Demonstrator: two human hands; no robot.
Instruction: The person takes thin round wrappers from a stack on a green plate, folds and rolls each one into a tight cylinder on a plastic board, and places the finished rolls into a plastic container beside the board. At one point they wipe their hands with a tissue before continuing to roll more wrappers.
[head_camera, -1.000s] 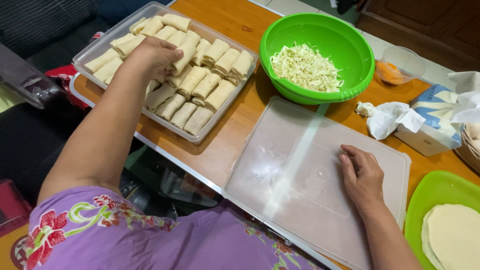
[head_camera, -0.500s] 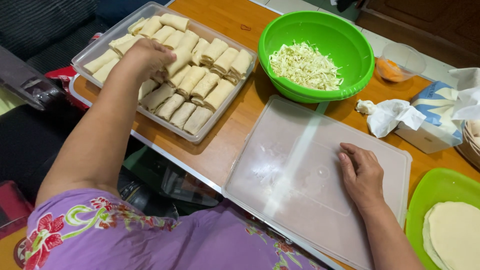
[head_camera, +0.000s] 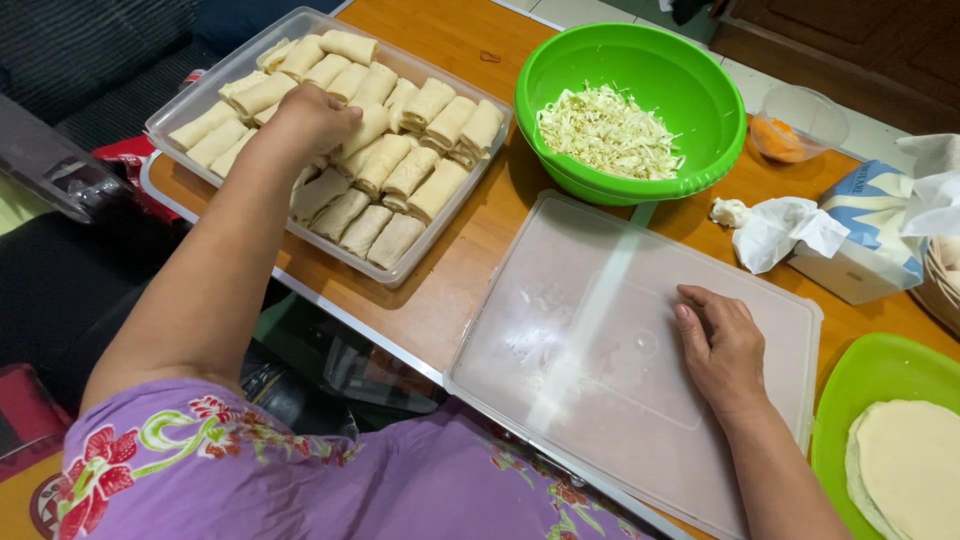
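Note:
My left hand (head_camera: 312, 122) reaches into a clear plastic tray (head_camera: 190, 98) packed with several pale rolled pastry rolls (head_camera: 420, 170). Its fingers curl down among the rolls in the tray's middle; whether they grip one is hidden. My right hand (head_camera: 722, 343) lies flat, palm down, on an upturned translucent plastic lid (head_camera: 590, 400) dusted with flour. Nothing is under or in that hand.
A green bowl (head_camera: 690, 80) of shredded cabbage (head_camera: 610, 130) stands behind the lid. A green plate (head_camera: 850, 400) with round dough wrappers (head_camera: 915, 470) is at the right. A tissue box (head_camera: 865, 240), crumpled tissue (head_camera: 785, 228) and a small cup of orange filling (head_camera: 795, 125) sit at the back right.
My left hand stays over the rolls in the tray, shifted only slightly. My right hand rests unmoved on the lid.

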